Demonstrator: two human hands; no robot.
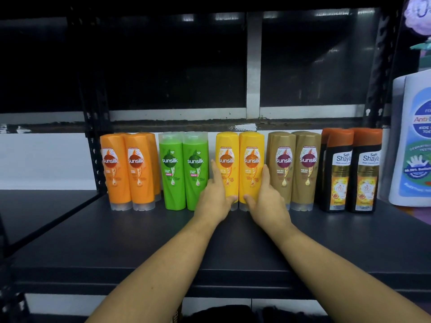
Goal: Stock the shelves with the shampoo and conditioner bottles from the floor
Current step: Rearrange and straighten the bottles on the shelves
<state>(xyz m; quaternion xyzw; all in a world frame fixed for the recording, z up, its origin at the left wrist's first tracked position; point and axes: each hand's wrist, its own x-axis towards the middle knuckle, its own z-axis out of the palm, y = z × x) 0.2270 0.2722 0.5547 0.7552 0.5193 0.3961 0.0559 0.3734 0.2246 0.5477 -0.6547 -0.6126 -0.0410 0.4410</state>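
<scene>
Ten bottles are standing upright in a front row across the dark shelf (116,241), paired by colour and sitting well back from its front edge. From the left, two orange bottles (140,171) are leading the row, with more orange ones partly showing behind them. Just beside them two green bottles (184,173) are standing, and clear caps are peeking out behind those. The two yellow ones are sitting in the middle, touching each other. Next two brown bottles (282,169) are standing with another showing behind, and two black bottles (338,173) with orange caps are closing the row, a third half hidden at their back left. A large white bottle (412,136) is standing at the far right edge. Both bare arms are reaching in over the shelf. The left hand (213,201) is clasping the left yellow bottle (227,159), its fingers (215,173) lying narrow and straight up the bottle's outer side while the thumb is wrapping across the front near the base. The right hand (268,201) is mirroring it on the right yellow bottle (251,159), fingers running up the outer side and thumb pressing on the lower front. Both yellow bottles are resting on the shelf, squeezed together between the two hands.
</scene>
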